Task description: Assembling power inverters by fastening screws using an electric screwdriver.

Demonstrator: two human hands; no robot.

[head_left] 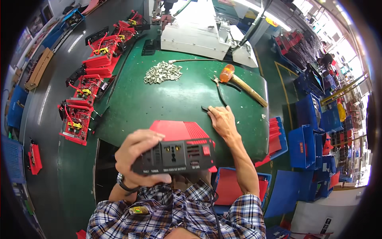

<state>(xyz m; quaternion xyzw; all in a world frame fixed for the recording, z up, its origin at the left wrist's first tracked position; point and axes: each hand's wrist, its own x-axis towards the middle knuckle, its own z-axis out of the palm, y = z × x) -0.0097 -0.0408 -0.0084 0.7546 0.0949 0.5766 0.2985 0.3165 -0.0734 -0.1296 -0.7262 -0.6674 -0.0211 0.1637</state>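
Observation:
My left hand [133, 157] is wrapped round one end of a power inverter [181, 133], a red ribbed case with a black socket panel turned toward me, held up at the table's near edge. My right hand [223, 122] rests over the green tabletop [131, 103], its fingers pinched on a small dark piece [205, 108]; the exact kind cannot be made out. Just beyond its fingers lie pliers [219, 91] with dark handles, one handle end close to the hand. A mallet [248, 91] with an orange head and wooden handle lies beside them.
A pile of small pale metal clips [163, 72] sits at the far middle. Behind it stands a white machine [195, 38]. Opened red inverter cases [81, 113] with circuit boards line the left side. Blue bins [302, 147] stand at right; another bin [269, 179] holds red panels near my right arm.

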